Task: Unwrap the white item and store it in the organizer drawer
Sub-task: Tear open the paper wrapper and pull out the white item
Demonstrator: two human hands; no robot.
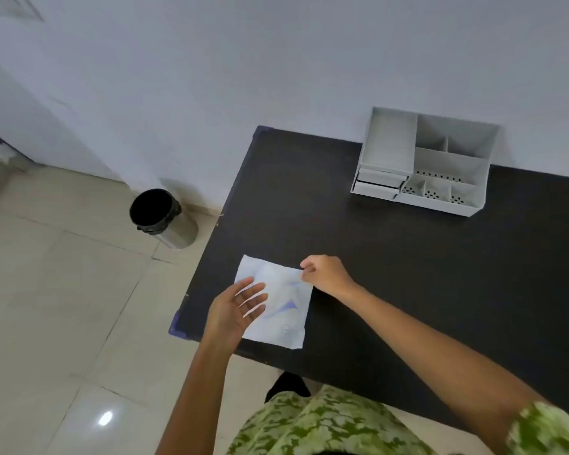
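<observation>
The flat white square wrapper with blue print (pixel 278 302) lay at the black tabletop's (pixel 408 274) near-left corner. The right hand (pixel 326 274) pinched its far edge; the left hand (pixel 237 310) hovered spread and empty. Tugging unsupported might have slid it off that edge, well apart from the far-edge grey plastic organizer's 2 small drawers (pixel 380 183).

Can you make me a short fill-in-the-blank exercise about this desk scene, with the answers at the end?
1. The white packet lies flat on the ____ table.
2. The right hand pinches the packet's far ____.
3. The grey organizer stands at the table's far edge, against the ____.
4. A lined trash bin stands on the ____.

Answers: black; corner; wall; floor
</observation>
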